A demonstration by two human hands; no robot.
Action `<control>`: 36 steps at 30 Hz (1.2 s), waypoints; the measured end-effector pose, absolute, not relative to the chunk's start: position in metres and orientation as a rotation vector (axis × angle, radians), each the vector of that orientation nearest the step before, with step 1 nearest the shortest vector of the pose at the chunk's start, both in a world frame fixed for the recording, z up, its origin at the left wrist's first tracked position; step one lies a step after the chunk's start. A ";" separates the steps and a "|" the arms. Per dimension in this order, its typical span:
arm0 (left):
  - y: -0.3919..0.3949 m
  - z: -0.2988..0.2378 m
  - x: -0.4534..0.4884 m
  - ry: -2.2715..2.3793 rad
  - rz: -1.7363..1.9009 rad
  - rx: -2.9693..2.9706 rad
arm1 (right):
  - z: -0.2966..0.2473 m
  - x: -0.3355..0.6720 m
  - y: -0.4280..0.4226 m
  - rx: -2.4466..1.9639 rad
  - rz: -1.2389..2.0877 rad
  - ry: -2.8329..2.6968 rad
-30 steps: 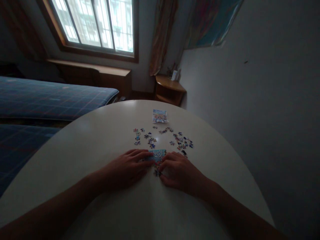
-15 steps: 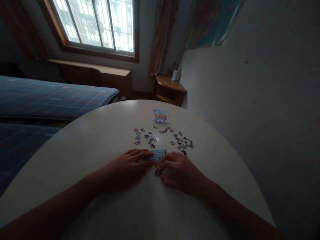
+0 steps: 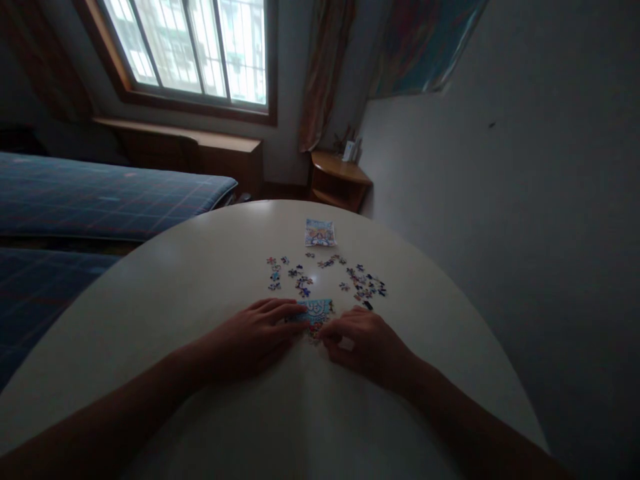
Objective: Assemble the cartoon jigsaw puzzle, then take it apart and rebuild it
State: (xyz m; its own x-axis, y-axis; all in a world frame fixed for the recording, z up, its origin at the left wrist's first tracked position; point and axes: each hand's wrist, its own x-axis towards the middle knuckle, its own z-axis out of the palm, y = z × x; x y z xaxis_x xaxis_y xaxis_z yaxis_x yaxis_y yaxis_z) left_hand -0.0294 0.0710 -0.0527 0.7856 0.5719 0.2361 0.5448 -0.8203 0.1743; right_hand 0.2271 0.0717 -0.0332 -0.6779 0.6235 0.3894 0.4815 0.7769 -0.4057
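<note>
A partly joined jigsaw puzzle [image 3: 318,309], with light blue and white along its top, lies flat on the table in front of me. My left hand [image 3: 265,331] rests at its left side, fingers stretched out and their tips over the edge. At the lower right of the puzzle, my right hand [image 3: 357,339] is closed in a pinch, thumb and forefinger together at a small jigsaw piece [image 3: 314,340]. The fingertips partly cover that piece and the puzzle's lower right edge.
Loose jigsaw pieces [image 3: 367,285] are scattered right of centre on the round white table [image 3: 200,267], and several more pieces [image 3: 301,285] lie to the left. Behind them is a small picture packet [image 3: 320,233]. A plaid mattress [image 3: 110,200] borders the table's left side.
My right hand has shifted slightly, its fingers drawn closer together at the puzzle's lower edge. The dark piece there now sits nearer the joined part. My left hand stays still.
</note>
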 end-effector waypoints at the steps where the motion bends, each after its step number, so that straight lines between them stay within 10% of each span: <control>1: 0.071 -0.052 -0.029 0.897 0.426 2.875 | -0.033 0.228 0.072 -0.804 0.384 -2.448; 36: 0.071 -0.050 -0.027 0.907 0.426 2.868 | -0.028 0.228 0.071 -0.870 0.419 -2.647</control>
State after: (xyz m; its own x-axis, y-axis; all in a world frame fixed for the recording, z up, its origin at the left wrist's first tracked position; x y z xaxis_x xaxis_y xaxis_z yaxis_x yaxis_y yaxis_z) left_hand -0.0275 0.0707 -0.0503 0.7830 0.5769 0.2328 0.5478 -0.8167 0.1814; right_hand 0.2278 0.0711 -0.0284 -0.7622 0.6124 0.2100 0.5176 0.7713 -0.3704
